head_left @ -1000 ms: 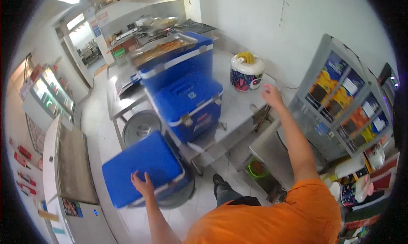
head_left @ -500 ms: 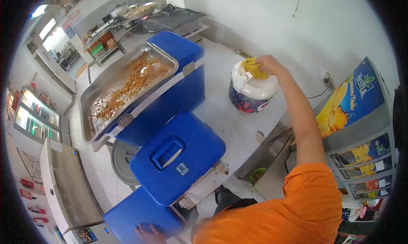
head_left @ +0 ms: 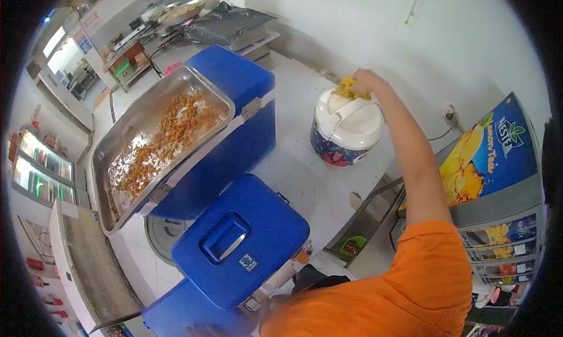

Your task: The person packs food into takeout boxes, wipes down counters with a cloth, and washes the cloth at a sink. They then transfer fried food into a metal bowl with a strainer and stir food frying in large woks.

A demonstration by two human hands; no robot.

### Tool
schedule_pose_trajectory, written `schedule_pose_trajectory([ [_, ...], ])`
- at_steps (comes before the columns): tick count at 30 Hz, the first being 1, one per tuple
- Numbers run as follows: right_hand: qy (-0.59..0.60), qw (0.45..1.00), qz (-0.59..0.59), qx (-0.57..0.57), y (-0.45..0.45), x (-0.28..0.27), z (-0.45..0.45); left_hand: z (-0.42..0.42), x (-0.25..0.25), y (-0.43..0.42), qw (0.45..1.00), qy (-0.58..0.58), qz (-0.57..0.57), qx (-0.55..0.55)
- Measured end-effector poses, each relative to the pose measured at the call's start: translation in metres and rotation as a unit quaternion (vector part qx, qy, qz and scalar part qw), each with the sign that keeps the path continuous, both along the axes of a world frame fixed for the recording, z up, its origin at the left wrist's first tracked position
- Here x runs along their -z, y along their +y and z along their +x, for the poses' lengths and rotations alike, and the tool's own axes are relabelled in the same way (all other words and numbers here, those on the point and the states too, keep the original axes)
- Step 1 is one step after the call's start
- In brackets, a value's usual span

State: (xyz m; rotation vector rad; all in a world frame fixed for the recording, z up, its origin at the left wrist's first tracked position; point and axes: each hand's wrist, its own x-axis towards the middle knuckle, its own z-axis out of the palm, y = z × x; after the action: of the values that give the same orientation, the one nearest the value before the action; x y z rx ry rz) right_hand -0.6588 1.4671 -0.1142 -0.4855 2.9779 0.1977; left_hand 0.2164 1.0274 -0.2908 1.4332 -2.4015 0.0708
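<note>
Yellow cloth atop the cooker is now bunched in the curled fingers of the right hand, a second ago clear of it. Left of the cooker, the left hand blurs; I cannot tell its grip.

Cloth: matt | cooker lid: smooth, glossy | tray: metal (shiny)

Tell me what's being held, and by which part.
The right grip holds the yellow cloth by its bunched side, upper right in view. The left grip is too dark and cut off to tell.
</note>
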Motion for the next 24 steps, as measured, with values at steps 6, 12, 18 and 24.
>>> schedule_pose_trajectory([
  [6, 0.041, 0.982, -0.154, -0.103, -0.049, 0.016, 0.030, -0.001, -0.006, 0.001, 1.000, -0.003, -0.013, 0.009],
  [12, -0.005, 0.962, -0.093, -0.258, -0.087, 0.015, 0.053, 0.001, -0.002, 0.001, 1.000, -0.013, -0.004, -0.010],
  [18, -0.132, 0.924, -0.281, -0.222, -0.048, -0.036, 0.080, -0.001, -0.009, 0.002, 0.999, -0.012, -0.034, 0.003],
  [24, 0.103, 0.832, -0.538, 0.089, 0.048, -0.059, 0.155, -0.002, -0.012, 0.004, 1.000, -0.009, -0.018, -0.008],
])
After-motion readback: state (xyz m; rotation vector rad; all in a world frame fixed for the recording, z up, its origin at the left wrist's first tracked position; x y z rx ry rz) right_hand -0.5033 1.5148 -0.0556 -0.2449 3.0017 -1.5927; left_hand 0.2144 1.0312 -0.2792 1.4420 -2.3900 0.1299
